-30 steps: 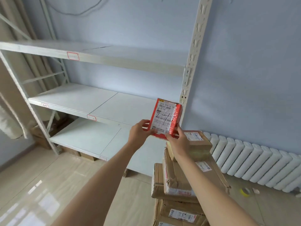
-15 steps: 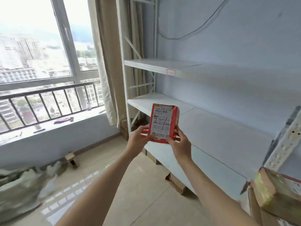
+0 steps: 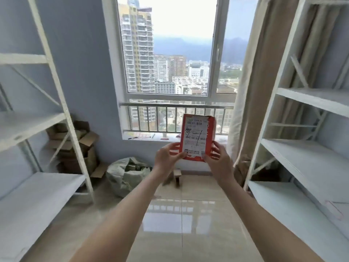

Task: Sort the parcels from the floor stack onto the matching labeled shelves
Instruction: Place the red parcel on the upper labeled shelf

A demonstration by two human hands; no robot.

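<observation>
1. A red parcel [image 3: 197,137] is held upright in the air in front of the window [image 3: 170,46], with its white shipping label facing the person and "2" and "1" handwritten on it in black.
2. The left hand [image 3: 166,157] pinches the lower left edge of the parcel; the right hand [image 3: 219,157] pinches the lower right edge. Each grip is closed on the parcel, thumbs on the label face.
3. The left shelving unit [image 3: 28,125] and the right shelving unit [image 3: 311,99] flank the person. No parcel can be seen on any shelf board in view.
4. The floor stack is out of view, so how many parcels are left cannot be told.
5. Judgement: the task looks to be near its start. This parcel has been lifted and its label read, but not placed; the matching shelf has yet to be found, and the shelf tags are too blurred to read.
</observation>
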